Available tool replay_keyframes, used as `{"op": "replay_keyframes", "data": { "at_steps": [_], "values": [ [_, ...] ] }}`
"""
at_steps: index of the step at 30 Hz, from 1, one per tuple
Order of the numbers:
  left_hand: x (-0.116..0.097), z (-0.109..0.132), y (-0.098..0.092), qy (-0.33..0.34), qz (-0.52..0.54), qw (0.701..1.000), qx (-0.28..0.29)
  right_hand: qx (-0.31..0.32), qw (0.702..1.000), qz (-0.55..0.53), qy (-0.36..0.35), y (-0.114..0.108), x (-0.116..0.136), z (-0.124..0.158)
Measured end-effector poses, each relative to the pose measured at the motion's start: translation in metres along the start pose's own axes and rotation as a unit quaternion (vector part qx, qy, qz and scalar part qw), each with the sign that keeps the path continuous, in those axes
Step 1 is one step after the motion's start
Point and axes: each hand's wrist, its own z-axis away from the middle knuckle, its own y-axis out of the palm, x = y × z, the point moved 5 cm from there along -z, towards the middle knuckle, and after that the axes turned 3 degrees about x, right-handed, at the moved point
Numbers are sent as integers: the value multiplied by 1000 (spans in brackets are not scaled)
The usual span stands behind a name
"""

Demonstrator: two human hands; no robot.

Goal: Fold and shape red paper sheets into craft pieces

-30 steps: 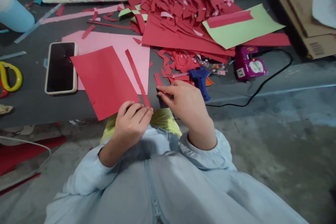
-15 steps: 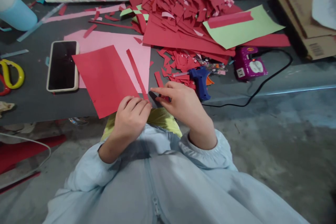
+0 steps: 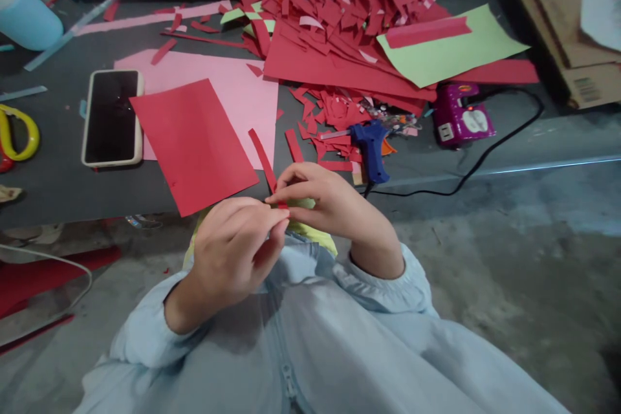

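A narrow red paper strip (image 3: 262, 156) slants down from the pink sheet (image 3: 252, 94) into my fingers at the table's front edge. My left hand (image 3: 237, 242) pinches its near end, with thumb and fingertips pressed together. From the other side my right hand (image 3: 330, 200) grips the same strip, its fingertips almost meeting those of the left. Part of the strip is hidden behind the fingers. Just left of the hands lies a red paper sheet (image 3: 194, 145), overlapping the pink one. A short red strip (image 3: 294, 145) rests beyond my right hand.
A blue glue gun (image 3: 371, 152) lies right of my hands, near a purple box (image 3: 463, 118) with a black cord (image 3: 490, 149). Red cut pieces (image 3: 334, 6) heap at the back, beside a green sheet (image 3: 451, 55). A phone (image 3: 112, 118) and yellow-handled scissors (image 3: 30, 136) are at left.
Both hands have come together on the red strip; my right hand, formerly apart with fingers extended, now grips it. The strip has been drawn toward me. My left hand has turned and moved lower.
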Motion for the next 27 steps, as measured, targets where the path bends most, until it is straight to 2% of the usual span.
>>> {"op": "replay_keyframes", "data": {
  "at_steps": [3, 5, 7, 11, 16, 22, 27],
  "values": [
    [5, -4, 1, -33, -48, 998, -13, 20, 1000, -21, -9, 1, 3, 3],
    [11, -7, 4, -48, -66, 996, -23, 32, 999, -27, 9, 2, 2, 4],
    [17, -9, 9, -51, -76, 995, -31, 31, 998, -17, 52, 4, -2, 4],
    [34, -7, 21, -71, -112, 991, -18, -15, 988, 9, 155, 3, -11, 3],
    [49, -2, 31, -75, -155, 985, 12, -42, 973, -17, 225, 1, -16, -1],
    [56, -1, 45, -36, -200, 977, 62, -10, 969, 8, 246, -2, -15, 0],
    [58, -1, 48, -22, -185, 978, 96, -7, 969, 26, 245, -2, -13, -4]
  ]
}}
